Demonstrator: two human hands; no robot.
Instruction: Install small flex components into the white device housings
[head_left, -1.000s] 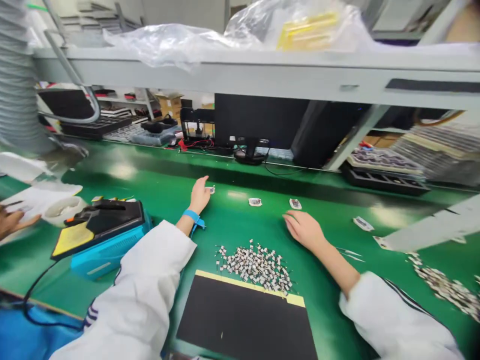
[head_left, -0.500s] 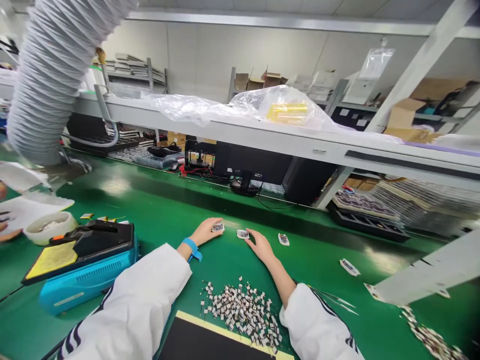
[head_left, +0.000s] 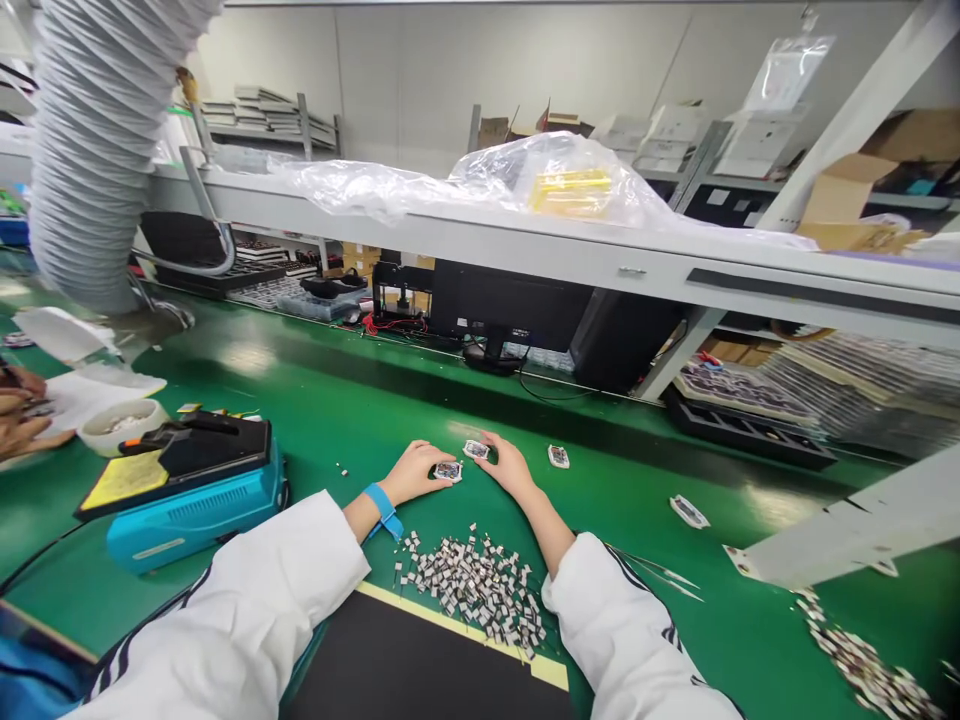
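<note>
Head view: now closer together above green counter (head_left: 360, 400), white-rimmed circuit module (head_left: 448, 471) clamped in left hand's (head_left: 409, 475) fingers, similar white-rimmed module (head_left: 475, 450) in right hand's (head_left: 513, 470) fingers.

Just above the pile of small silvery parts (head_left: 480, 585) at lower centre, the left hand (head_left: 412, 473) grips a flat white-rimmed module (head_left: 448, 471), its dark, detailed face up. The right hand (head_left: 510, 468) pinches a similar unit (head_left: 475, 450), face up and slightly higher in the frame. A third piece (head_left: 558, 456) lies flat, right of centre.
</note>
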